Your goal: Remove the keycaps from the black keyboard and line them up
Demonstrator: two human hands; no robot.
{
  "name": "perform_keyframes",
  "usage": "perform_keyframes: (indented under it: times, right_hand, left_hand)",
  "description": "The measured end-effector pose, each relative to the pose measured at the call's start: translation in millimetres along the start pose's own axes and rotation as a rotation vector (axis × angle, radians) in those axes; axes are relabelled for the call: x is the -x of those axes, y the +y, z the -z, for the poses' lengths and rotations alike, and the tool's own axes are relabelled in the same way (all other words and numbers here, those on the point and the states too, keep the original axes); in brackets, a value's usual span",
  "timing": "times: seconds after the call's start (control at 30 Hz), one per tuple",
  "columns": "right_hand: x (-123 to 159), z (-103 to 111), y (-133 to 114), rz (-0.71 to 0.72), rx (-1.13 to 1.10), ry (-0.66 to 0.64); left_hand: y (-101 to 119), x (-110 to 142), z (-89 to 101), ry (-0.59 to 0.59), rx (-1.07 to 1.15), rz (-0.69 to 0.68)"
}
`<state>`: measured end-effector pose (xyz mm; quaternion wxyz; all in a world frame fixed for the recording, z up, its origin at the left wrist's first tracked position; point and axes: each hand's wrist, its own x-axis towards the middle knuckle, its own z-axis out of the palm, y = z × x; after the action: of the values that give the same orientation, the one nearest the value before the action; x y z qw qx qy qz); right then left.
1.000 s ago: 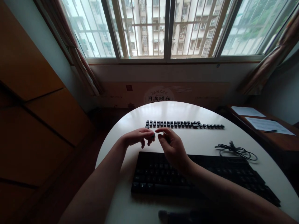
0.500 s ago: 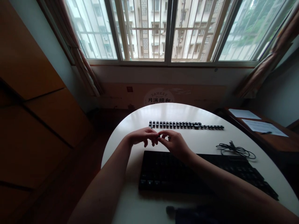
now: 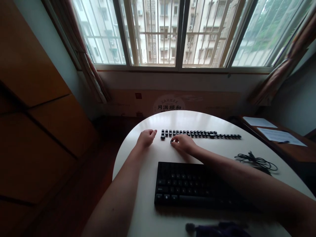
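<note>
My right hand (image 3: 185, 144) pinches a small black keycap (image 3: 171, 141) at the white table's surface, just in front of the rows of keycaps (image 3: 195, 133). A lone wider keycap (image 3: 163, 137) lies to its left, below the left end of those rows. Left of the rows, my left hand (image 3: 146, 137) rests near the table with its fingers curled closed; whatever may be inside is hidden. The black keyboard (image 3: 182, 199) lies nearer to me, and my right forearm covers much of its right side. Keys show on its lower left rows.
A bundled black cable (image 3: 258, 161) lies on the white round table (image 3: 145, 184) at the right. A dark brush-like tip (image 3: 190, 227) and a purple cloth-like thing (image 3: 219, 230) are at the near edge. Papers (image 3: 281, 136) and a pen lie on a side desk.
My hands were together above the keyboard at a small dark piece; now they are apart. The left moved left, the right lowered to the table. A lone keycap now shows below the row.
</note>
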<state>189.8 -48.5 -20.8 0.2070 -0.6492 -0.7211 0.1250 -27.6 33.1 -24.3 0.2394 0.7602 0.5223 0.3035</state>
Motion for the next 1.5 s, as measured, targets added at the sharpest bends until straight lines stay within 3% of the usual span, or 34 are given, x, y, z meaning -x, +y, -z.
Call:
perform_keyframes:
  times: [0.27, 0.6, 1.23, 1.37, 1.5]
  right_hand:
    - [-20, -10, -6, 0.008, 0.062, 0.027]
    - [-15, -18, -1, 0.074, 0.018, 0.141]
    - [-21, -25, -4, 0.050, -0.012, 0.193]
    - [-16, -15, -5, 0.053, -0.082, 0.227]
    - [2, 12, -9, 0.118, -0.219, 0.277]
  left_hand:
    - [-6, -5, -8.1, -0.033, -0.072, -0.021]
    - [-3, -4, -6.2, -0.049, -0.087, -0.041]
    - [-2, -2, -5.1, -0.047, -0.075, -0.036]
    - [-2, -3, -5.0, -0.047, -0.084, -0.031]
    - [-1, -3, -4.2, -0.049, -0.093, -0.019]
